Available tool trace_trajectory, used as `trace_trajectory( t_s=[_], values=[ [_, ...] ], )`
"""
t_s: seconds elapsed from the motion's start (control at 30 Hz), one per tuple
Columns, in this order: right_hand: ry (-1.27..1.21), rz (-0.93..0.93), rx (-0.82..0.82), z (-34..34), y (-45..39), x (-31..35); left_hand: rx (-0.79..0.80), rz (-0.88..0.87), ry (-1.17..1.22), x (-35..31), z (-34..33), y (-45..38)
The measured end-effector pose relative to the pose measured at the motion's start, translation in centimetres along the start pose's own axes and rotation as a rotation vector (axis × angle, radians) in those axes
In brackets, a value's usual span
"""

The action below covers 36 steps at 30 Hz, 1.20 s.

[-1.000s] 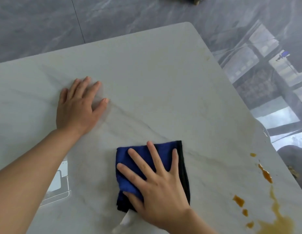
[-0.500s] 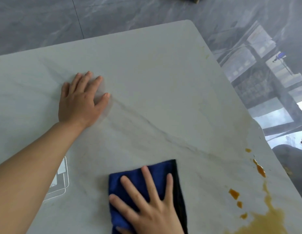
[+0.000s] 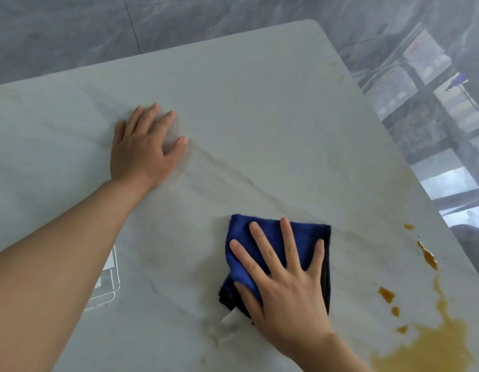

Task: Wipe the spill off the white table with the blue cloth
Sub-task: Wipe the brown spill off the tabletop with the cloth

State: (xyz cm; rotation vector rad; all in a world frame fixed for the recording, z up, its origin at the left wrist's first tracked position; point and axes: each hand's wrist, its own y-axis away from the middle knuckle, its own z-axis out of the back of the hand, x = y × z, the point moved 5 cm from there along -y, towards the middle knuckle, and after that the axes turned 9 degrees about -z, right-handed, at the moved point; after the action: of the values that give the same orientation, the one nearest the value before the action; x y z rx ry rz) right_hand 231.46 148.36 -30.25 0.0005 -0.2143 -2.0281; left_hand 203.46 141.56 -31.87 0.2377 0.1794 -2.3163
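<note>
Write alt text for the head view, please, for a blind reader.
A right hand presses a folded blue cloth flat on a white table; a brown spill lies to its right. The left hand rests flat farther away.

The right hand (image 3: 284, 280) presses flat, fingers spread, on the folded blue cloth (image 3: 300, 237) on the white surface (image 3: 260, 108). The left hand (image 3: 144, 151) lies flat, well apart. An amber spill (image 3: 431, 347) pools right of the cloth, untouched by it.
</note>
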Motion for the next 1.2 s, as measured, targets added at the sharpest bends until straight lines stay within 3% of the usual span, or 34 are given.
trace_trajectory(
  t_s=[0.23, 0.4, 0.63, 0.77, 1.0, 1.2],
  values=[
    [0.037, -0.004, 0.059, 0.1, 0.2, -0.1, -0.035, -0.005, 0.211, -2.5, 2.1, 3.7],
    [0.022, -0.027, 0.096, 0.1, 0.3, -0.1, -0.052, -0.076, 0.272, -7.0, 2.9, 15.0],
    [0.033, -0.027, 0.144, 0.3, 0.3, 0.0, 0.111, -0.178, 0.234, -13.0, 0.5, 27.9],
    [0.025, -0.023, 0.157, 0.1, 0.4, -0.1, 0.17, -0.097, 0.128, -13.5, -1.0, 30.1],
    [-0.012, -0.013, 0.118, -0.8, 0.2, -0.4, 0.067, -0.062, 0.037, -13.1, -1.4, 31.1],
    [0.026, 0.026, 0.133, -0.5, 1.4, -1.2, 0.076, -0.039, 0.034, -13.5, -0.9, 31.2]
  ],
)
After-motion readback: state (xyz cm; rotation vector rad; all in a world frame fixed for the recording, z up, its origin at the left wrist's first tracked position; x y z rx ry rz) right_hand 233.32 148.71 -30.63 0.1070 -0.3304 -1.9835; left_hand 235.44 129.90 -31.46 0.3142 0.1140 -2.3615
